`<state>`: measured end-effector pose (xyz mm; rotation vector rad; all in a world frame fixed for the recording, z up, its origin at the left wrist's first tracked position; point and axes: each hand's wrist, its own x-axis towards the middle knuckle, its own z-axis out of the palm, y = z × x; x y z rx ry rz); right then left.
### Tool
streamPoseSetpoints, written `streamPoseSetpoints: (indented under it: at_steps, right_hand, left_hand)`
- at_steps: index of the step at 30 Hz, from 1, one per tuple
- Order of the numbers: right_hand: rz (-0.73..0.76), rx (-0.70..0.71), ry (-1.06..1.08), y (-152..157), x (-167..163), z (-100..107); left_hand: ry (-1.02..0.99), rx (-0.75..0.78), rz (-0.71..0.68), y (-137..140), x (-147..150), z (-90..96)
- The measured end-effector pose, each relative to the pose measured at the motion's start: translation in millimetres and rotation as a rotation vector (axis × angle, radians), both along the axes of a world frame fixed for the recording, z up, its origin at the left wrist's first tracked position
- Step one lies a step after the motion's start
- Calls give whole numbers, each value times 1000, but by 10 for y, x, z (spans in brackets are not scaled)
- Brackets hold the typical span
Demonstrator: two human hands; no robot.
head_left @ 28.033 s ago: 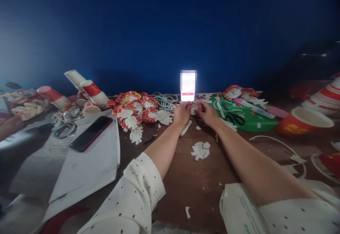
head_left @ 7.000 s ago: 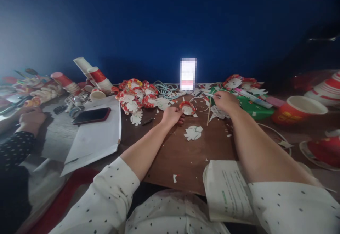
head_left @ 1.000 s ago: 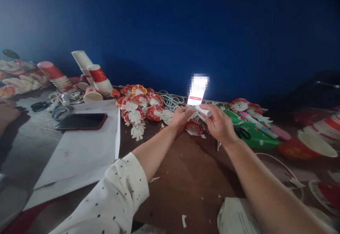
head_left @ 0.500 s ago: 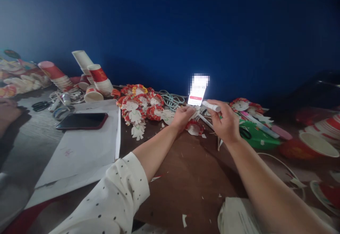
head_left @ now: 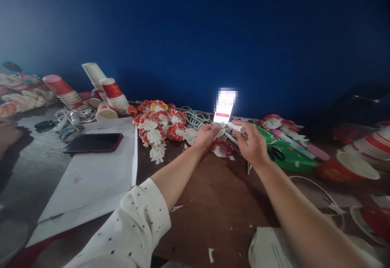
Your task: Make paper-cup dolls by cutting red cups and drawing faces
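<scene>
Person's left hand [head_left: 208, 135] pinches paper cutout [head_left: 223, 129]; right hand [head_left: 254, 144] grips white tube [head_left: 239, 128]; lit phone [head_left: 222, 115] at their twelve o'clock.

In dim light, we probably see a craft workroom: stacked red-and-white paper cups [head_left: 113, 91], black-looped scissors [head_left: 45, 126], small white paper scraps [head_left: 211, 255].

A blue wall [head_left: 170, 36] rises behind a brown table [head_left: 219, 195].
</scene>
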<state>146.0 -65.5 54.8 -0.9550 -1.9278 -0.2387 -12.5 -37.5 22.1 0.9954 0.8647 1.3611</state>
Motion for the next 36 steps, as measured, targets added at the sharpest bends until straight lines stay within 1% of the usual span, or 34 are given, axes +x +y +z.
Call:
streamPoseSetpoints:
  at_steps: [4,7,11,13,17,20,27,32,36]
  right_hand:
    - [40,-39,24,-16,-18,9]
    - [105,-60,-36,-7,-25,-17]
    - [187,-64,-101,8,-36,-51]
    - [204,-76,-118,10,-45,-53]
    - [179,-76,-101,16,-58,-45]
    - [171,-74,-85,16,-64,-47]
    - [154,-73,-83,4,-70,-44]
    - [91,-64,-99,26,-44,-75]
    - [64,-33,-53,4,-34,-66]
  left_hand:
    - [16,15,-16,0,-10,-18]
    - [24,27,-33,21,-9,-62]
    - [11,32,10,40,-11,-104]
    - [26,53,12,34,-13,-100]
    - [78,50,-18,9,-10,-64]
    - [114,42,-6,2,-5,-57]
    - [6,23,-4,22,-8,-99]
    - [55,42,-20,-6,1,-74]
    - [55,17,-13,-27,9,-20]
